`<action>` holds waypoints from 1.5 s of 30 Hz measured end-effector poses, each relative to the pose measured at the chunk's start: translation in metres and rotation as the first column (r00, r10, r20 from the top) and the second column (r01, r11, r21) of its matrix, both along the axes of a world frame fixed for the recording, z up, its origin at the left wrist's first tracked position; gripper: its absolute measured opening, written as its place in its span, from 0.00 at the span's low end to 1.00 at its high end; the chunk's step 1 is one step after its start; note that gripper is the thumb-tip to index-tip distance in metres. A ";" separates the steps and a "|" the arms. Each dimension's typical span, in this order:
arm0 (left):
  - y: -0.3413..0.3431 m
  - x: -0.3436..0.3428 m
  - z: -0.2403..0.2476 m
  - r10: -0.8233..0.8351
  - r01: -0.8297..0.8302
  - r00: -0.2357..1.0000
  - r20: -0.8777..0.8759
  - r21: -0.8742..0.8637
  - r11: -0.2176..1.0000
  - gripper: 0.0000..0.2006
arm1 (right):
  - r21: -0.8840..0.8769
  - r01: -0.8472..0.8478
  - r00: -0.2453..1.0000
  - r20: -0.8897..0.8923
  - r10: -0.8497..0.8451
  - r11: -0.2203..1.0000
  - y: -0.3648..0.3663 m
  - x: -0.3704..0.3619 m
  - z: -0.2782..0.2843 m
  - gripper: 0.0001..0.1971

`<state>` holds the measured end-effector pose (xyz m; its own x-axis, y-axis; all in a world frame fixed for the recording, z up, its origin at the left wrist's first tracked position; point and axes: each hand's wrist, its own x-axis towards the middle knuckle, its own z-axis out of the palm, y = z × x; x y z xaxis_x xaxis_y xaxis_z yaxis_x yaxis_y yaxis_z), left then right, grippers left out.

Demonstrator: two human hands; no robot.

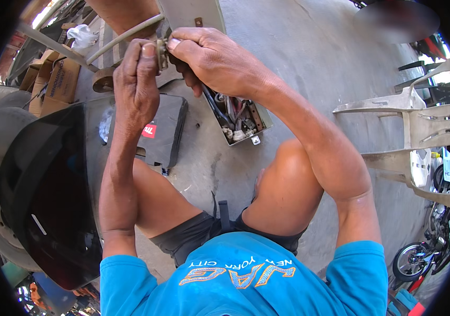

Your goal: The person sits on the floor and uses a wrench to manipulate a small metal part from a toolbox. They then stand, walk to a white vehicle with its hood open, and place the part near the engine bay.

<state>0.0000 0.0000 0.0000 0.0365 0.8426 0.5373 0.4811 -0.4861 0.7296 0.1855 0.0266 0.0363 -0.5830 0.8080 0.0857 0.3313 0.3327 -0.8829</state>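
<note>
Up ahead, in front of my knees, a small tan-grey metal part (162, 54) with a notched edge is held up between both hands. My left hand (138, 79) is closed, pinching the part's left side between thumb and curled fingers. From the right, my right hand (214, 60) is closed too, with its thumb and forefinger pressed against the part's other side. The lower fingers of that hand curl underneath and are partly hidden. Just below it on the floor stands an open metal toolbox (263, 128) with assorted tools and small pieces inside.
A black plastic case (175, 124) lies by my left forearm. Farther left are a glossy black panel (46, 200), cardboard boxes (59, 81) and a metal frame with a small wheel (104, 80). At right stand a pale plastic chair (409, 113) and a motorcycle (412, 260).
</note>
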 end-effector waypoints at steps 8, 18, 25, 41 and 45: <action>-0.002 0.028 -0.004 0.074 -0.057 0.961 0.265 -0.071 0.996 0.22 | 0.371 0.198 0.978 -0.142 -0.155 0.907 -0.004 -0.007 -0.016 0.12; 0.006 0.031 -0.004 0.061 0.067 0.887 0.458 -0.258 0.964 0.16 | 0.569 0.218 0.976 -0.102 -0.195 0.793 0.013 -0.004 -0.034 0.14; 0.010 0.020 -0.017 0.063 -0.059 0.996 -0.067 0.058 0.997 0.15 | 0.056 0.215 0.974 -0.080 -0.210 0.975 0.006 0.002 -0.016 0.21; 0.019 0.044 -0.032 0.062 0.019 0.957 0.282 -0.275 0.961 0.16 | 0.371 0.252 0.968 -0.092 -0.235 0.894 0.030 0.011 -0.046 0.15; 0.030 0.050 -0.031 0.053 -0.016 0.978 0.199 -0.182 0.983 0.17 | 0.501 0.219 0.971 -0.024 -0.240 0.837 0.034 0.015 -0.052 0.15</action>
<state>0.0497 0.0299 -0.0308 -0.0887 0.9241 0.3716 0.3287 -0.3251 0.8867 0.2007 0.0608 -0.0154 -0.3972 0.7740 0.4932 0.4825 0.6332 -0.6052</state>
